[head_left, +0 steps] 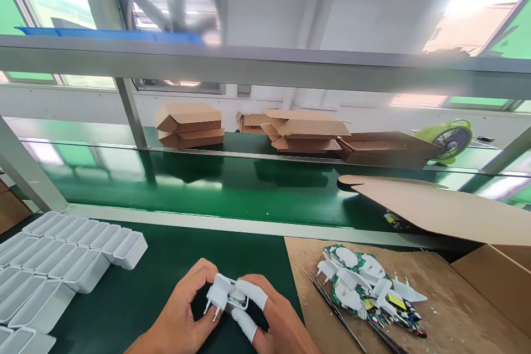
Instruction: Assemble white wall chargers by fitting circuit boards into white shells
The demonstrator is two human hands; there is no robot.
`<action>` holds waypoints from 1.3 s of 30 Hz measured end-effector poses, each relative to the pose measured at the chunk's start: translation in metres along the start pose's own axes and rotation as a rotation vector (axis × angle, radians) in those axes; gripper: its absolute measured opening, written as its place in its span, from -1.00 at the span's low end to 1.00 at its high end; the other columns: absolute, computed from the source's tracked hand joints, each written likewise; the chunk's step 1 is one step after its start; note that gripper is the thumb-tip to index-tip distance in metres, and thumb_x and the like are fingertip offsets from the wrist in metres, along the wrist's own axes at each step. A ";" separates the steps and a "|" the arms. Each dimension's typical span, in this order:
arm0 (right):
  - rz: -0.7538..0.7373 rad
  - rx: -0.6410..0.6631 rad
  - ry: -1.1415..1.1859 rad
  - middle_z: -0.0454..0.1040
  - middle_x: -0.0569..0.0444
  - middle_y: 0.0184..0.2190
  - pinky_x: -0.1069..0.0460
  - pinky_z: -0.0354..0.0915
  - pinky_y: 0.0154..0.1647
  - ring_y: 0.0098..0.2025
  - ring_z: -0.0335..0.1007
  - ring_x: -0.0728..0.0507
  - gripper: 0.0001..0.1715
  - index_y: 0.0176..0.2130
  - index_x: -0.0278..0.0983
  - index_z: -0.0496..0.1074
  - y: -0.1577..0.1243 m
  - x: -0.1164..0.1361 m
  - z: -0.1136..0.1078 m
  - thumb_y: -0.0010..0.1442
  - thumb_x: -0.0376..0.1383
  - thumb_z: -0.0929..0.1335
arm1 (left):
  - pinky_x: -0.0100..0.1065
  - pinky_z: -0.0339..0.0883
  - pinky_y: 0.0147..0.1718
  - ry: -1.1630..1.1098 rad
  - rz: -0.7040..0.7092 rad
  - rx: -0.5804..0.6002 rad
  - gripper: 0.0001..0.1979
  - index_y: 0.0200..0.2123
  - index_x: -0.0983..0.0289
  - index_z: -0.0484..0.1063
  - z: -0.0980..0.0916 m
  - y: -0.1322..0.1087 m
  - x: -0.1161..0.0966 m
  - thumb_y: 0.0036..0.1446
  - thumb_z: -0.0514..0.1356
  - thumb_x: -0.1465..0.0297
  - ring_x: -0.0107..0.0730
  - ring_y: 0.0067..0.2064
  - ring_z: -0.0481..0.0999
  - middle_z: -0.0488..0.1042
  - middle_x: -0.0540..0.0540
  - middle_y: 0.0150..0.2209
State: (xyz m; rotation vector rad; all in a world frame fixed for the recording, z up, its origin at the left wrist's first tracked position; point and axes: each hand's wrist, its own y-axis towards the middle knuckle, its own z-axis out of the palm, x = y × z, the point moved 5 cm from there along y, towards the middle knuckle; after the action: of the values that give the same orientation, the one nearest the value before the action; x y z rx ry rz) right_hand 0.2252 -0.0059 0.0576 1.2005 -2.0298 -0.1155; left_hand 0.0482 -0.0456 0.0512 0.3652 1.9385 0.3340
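plug housing, white with two metal pins, is held by both hands over the bench, near the middle of what shows of its dark green top; the bench's near edge is out of view. the left hand is closed around the pin side, fingers above and thumb below, with the pins pointing down toward the person. the right hand pinches the open end, its thumb and forefinger in white finger cots, set narrowly apart on the housing; small parts show inside the opening, too small to tell. toward the left edge of the bench, open white cases lie packed side by side in rows, reaching almost to the far left corner. on the right, a brown board covers the bench up to near its far edge, and on it is a heap of circuit boards mixed with white plug parts and small components. metal tweezers lie slantwise along the left side of this heap. beyond the bench's far edge runs a glossy green surface, with flattened cartons and a green fan behind it.
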 end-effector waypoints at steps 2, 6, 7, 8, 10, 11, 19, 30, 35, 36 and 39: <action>-0.006 -0.015 0.028 0.56 0.01 0.01 0.01 0.52 -0.04 -0.05 0.58 -0.14 -0.62 0.11 -0.11 0.39 -0.001 -0.001 0.000 0.37 -0.44 0.31 | -0.27 0.37 -0.28 0.010 0.009 0.004 -0.82 -0.25 0.17 0.37 0.000 0.000 -0.001 0.41 0.09 0.26 -0.25 -0.25 0.40 0.38 0.10 -0.25; 0.022 -0.032 0.021 0.59 0.03 0.03 0.05 0.54 -0.06 -0.06 0.63 -0.13 -0.60 0.15 -0.09 0.37 -0.003 -0.003 0.002 0.37 -0.41 0.34 | -0.27 0.37 -0.29 0.006 0.009 0.008 -0.81 -0.26 0.17 0.36 0.002 0.000 0.000 0.42 0.09 0.25 -0.25 -0.26 0.39 0.37 0.09 -0.26; 0.016 -0.039 -0.005 0.58 0.00 0.06 0.04 0.54 -0.05 -0.04 0.63 -0.14 -0.56 0.17 -0.10 0.36 -0.004 -0.003 0.002 0.36 -0.42 0.33 | -0.27 0.38 -0.29 0.003 0.003 0.008 -0.81 -0.27 0.17 0.35 0.002 -0.001 0.002 0.42 0.09 0.25 -0.26 -0.27 0.39 0.37 0.09 -0.26; 0.004 -0.039 -0.035 0.57 -0.03 0.09 0.03 0.55 -0.03 -0.02 0.63 -0.15 -0.52 0.20 -0.11 0.34 -0.005 -0.003 0.004 0.35 -0.45 0.31 | -0.27 0.39 -0.28 -0.001 -0.010 0.007 -0.83 -0.25 0.16 0.36 0.002 -0.002 0.004 0.41 0.11 0.25 -0.26 -0.26 0.40 0.37 0.08 -0.25; -0.025 -0.019 -0.075 0.54 -0.09 0.11 0.02 0.54 0.01 0.03 0.62 -0.17 -0.44 0.20 -0.16 0.35 -0.007 -0.003 0.007 0.27 -0.52 0.26 | -0.24 0.44 -0.22 -0.011 -0.051 -0.002 -0.88 -0.10 0.15 0.38 0.002 -0.006 0.010 0.37 0.18 0.26 -0.25 -0.21 0.45 0.41 0.09 -0.17; -0.039 -0.006 -0.083 0.54 -0.10 0.11 0.02 0.54 0.02 0.04 0.61 -0.17 -0.41 0.17 -0.18 0.37 -0.008 -0.004 0.009 0.23 -0.55 0.24 | -0.21 0.47 -0.16 -0.017 -0.076 -0.006 -0.75 0.03 0.12 0.35 0.002 -0.009 0.014 0.34 0.23 0.26 -0.23 -0.16 0.48 0.43 0.12 -0.09; -0.087 -0.080 -0.107 0.52 -0.13 0.05 0.01 0.56 -0.12 -0.08 0.61 -0.17 -0.49 0.09 -0.19 0.39 -0.007 0.001 0.004 0.22 -0.55 0.23 | 0.18 0.35 0.26 -0.068 -0.098 -0.071 -0.03 0.47 -0.02 -0.06 0.003 -0.021 0.031 0.18 0.37 -0.08 0.15 0.29 0.40 0.22 0.28 0.39; -0.074 -0.081 -0.081 0.54 -0.06 0.01 0.01 0.55 -0.09 -0.07 0.60 -0.16 -0.45 0.06 -0.15 0.44 -0.003 0.000 0.003 0.20 -0.59 0.23 | 0.16 0.35 0.24 -0.057 -0.044 -0.141 0.03 0.49 0.01 -0.10 0.005 -0.018 0.023 0.15 0.35 -0.15 0.19 0.31 0.37 0.23 0.30 0.38; 0.018 -0.086 -0.038 0.56 -0.06 0.00 0.00 0.53 -0.15 -0.12 0.60 -0.16 -0.56 0.13 -0.17 0.35 -0.004 -0.005 0.006 0.32 -0.49 0.28 | -0.07 0.42 0.20 -0.024 -0.143 -0.123 -0.35 0.45 -0.01 0.06 0.007 -0.019 0.030 0.40 0.24 0.21 -0.10 0.17 0.54 0.48 0.15 0.19; 0.045 -0.079 -0.025 0.56 -0.05 0.00 0.00 0.53 -0.14 -0.12 0.60 -0.16 -0.59 0.14 -0.16 0.34 -0.004 -0.006 0.006 0.35 -0.45 0.30 | -0.12 0.44 0.18 -0.021 -0.164 -0.121 -0.44 0.42 0.00 0.13 0.007 -0.019 0.030 0.43 0.19 0.25 -0.15 0.12 0.57 0.51 0.13 0.15; 0.055 -0.049 0.034 0.55 -0.02 0.02 0.01 0.50 -0.07 -0.07 0.58 -0.14 -0.68 0.12 -0.13 0.35 -0.003 -0.005 0.007 0.42 -0.38 0.32 | -0.21 0.50 0.08 -0.026 -0.188 -0.110 -0.61 0.31 0.06 0.30 0.005 -0.016 0.026 0.47 0.12 0.27 -0.20 0.03 0.61 0.54 0.13 0.12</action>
State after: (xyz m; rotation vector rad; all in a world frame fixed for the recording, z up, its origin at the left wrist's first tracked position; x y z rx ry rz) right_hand 0.2242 -0.0051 0.0490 1.1087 -2.0168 -0.1170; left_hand 0.0413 -0.0495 0.0216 0.1141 1.9026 0.3090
